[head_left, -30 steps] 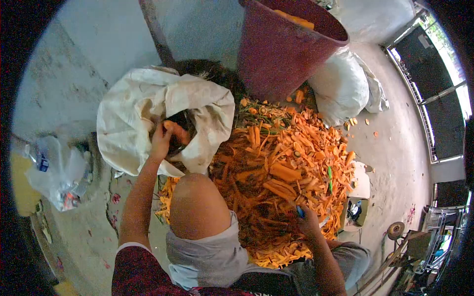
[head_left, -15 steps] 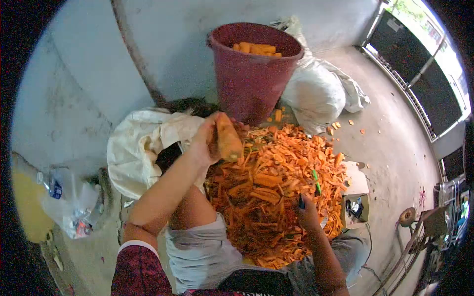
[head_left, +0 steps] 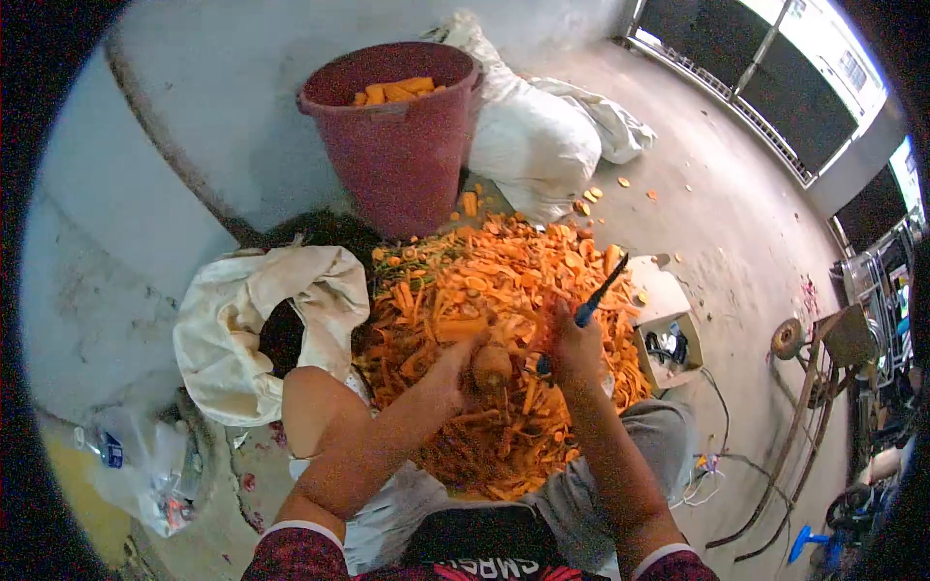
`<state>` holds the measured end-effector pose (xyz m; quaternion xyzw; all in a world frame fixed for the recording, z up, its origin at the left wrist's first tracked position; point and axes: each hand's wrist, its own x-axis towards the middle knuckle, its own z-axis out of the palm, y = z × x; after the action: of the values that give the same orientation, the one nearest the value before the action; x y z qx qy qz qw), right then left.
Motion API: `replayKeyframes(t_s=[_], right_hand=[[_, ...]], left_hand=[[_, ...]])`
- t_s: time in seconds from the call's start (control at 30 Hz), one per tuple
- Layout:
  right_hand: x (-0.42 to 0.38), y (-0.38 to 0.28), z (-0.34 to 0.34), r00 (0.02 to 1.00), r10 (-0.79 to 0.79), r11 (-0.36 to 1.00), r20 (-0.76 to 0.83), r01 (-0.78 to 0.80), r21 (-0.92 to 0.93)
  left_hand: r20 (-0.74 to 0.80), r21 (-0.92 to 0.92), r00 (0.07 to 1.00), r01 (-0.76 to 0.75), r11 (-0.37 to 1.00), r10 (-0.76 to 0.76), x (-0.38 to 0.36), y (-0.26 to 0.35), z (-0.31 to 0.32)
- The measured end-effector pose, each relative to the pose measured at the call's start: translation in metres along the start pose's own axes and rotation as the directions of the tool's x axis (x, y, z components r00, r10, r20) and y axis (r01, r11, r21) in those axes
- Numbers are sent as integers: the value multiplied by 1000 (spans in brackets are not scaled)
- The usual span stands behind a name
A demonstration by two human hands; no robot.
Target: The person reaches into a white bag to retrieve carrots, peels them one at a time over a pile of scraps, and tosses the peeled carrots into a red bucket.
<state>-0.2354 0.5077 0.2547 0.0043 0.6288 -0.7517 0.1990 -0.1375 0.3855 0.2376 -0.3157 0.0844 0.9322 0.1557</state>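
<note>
My left hand [head_left: 453, 376] is closed round a thick carrot [head_left: 492, 368], whose blunt end faces me. Just right of it, my right hand [head_left: 578, 351] grips a blue-handled tool with a slim dark end [head_left: 603, 290] pointing up and away. A bit of blue also shows below that fist, on the side facing the carrot. Both hands are over a wide heap of orange peelings and carrot pieces [head_left: 455, 281] between my legs. My fingers hide part of the carrot and of the tool's handle.
Behind the heap stands a maroon bucket [head_left: 392, 155] with carrots [head_left: 397, 92] inside. White sacks [head_left: 538, 145] lean beside it. An open cream sack [head_left: 218, 329] lies at left, near a plastic bag [head_left: 145, 465]. At right are a small open box [head_left: 673, 353] and a metal-framed cart [head_left: 814, 378].
My left hand has brought the carrot down from near the bucket to over the heap. My right hand has risen with the tool beside it. The view has shifted right.
</note>
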Motion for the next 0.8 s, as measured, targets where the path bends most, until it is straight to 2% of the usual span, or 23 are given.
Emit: replayKeyframes(t_s=[0.03,0.1,0.2,0.23,0.33,0.37,0.43,0.57,0.67,0.77,0.8], right_hand=[[4,10,-1,999,-41,999,-3,40,-27],[19,38,-7,987,-162,981,20,163,-106],[-17,-3,24,994,-95,980,-49,84,-181],[-7,13,20,956,-294,860,-14,259,-440],[-26,-3,37,909,-417,753,29,363,-548],[-28,-3,40,915,-404,788,13,356,-503],[-27,2,42,911,-413,743,20,349,-571],[-24,7,41,917,-397,676,22,308,-670],[8,26,24,860,-496,632,-117,266,-728],[17,6,17,805,-584,522,-107,271,-808],[23,5,10,768,-617,556,-171,271,-786]], left_hand=[[-33,115,994,-101,988,106,4,-6,1],[-31,69,995,-87,994,90,16,-7,-15],[-57,83,994,-85,993,90,23,-11,-19],[-73,101,993,-85,991,92,24,-12,-19],[10,194,994,-107,975,107,25,-12,-22],[25,183,994,-112,977,110,28,-13,-26],[54,160,992,-126,979,118,31,-13,-25],[-100,472,974,-134,872,203,-12,-5,17],[-137,564,967,-103,820,217,-19,-4,25],[-149,596,957,-115,795,249,-13,-13,17],[-118,603,970,-99,791,211,-13,-15,15]])
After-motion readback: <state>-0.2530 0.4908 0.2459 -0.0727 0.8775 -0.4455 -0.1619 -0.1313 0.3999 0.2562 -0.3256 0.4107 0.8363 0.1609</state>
